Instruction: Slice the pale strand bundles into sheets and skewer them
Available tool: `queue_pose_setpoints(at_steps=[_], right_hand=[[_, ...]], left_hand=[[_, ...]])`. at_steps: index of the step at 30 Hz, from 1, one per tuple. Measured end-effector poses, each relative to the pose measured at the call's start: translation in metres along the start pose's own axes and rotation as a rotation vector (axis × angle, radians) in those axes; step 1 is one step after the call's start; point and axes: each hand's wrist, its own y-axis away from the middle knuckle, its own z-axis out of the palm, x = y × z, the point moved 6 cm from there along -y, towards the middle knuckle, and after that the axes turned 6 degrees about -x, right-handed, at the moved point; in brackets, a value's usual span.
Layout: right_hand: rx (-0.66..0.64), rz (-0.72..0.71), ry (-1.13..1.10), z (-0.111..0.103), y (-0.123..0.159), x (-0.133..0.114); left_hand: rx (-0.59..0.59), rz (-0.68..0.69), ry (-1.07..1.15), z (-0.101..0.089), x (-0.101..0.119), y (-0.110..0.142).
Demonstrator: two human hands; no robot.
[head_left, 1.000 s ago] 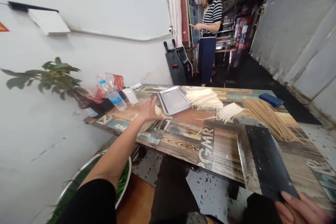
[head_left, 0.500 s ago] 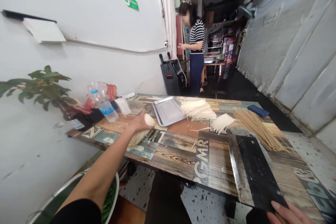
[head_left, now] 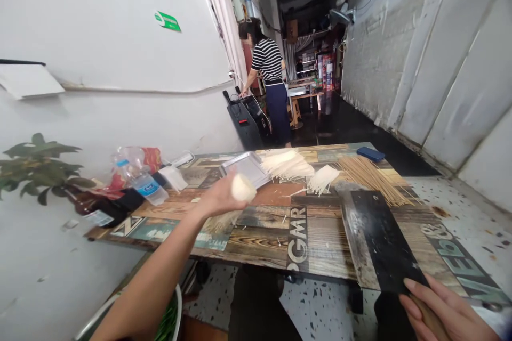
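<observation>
While a pale, round-ended bundle (head_left: 243,188) is grasped in the curved fingers of the left hand (head_left: 218,196), a broad cleaver (head_left: 380,240) is held by its wooden handle in the closed fingers of the right hand (head_left: 446,301). The bundle is probably made up of thin mushroom stems, though its lower part is too blurred to be sure. It is held over the left half of the table (head_left: 264,234), and a metal tray (head_left: 256,162) is partly hidden behind it. The cleaver's dark blade is pointed away over the near right part of the tabletop, its bright edge turned left.

Beside the tray, a large heap of white mushrooms (head_left: 286,164) is laid out, with a smaller bunch (head_left: 325,178) to its right. Farther right, wooden skewers (head_left: 374,180) are spread, and a blue box (head_left: 370,154) is placed just beyond them. At the left end, a plastic bottle (head_left: 149,187) is leaned over. Below the table, greens (head_left: 170,319) are held in a basin (head_left: 180,303).
</observation>
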Motion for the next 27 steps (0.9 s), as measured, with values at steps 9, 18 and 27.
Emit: queue_pose_setpoints(at_steps=[9, 18, 27], right_hand=[[0.027, -0.159, 0.479, 0.006, 0.034, -0.065], [0.205, -0.319, 1.244, 0.019, 0.039, -0.114], [0.217, -0.503, 1.463, 0.048, 0.05, -0.131]], left_hand=[[-0.224, 0.411, -0.041, 0.079, 0.181, -0.016], [-0.2, 0.254, -0.152, 0.109, 0.195, -0.008], [-0.203, 0.141, -0.203, 0.108, 0.206, -0.011]])
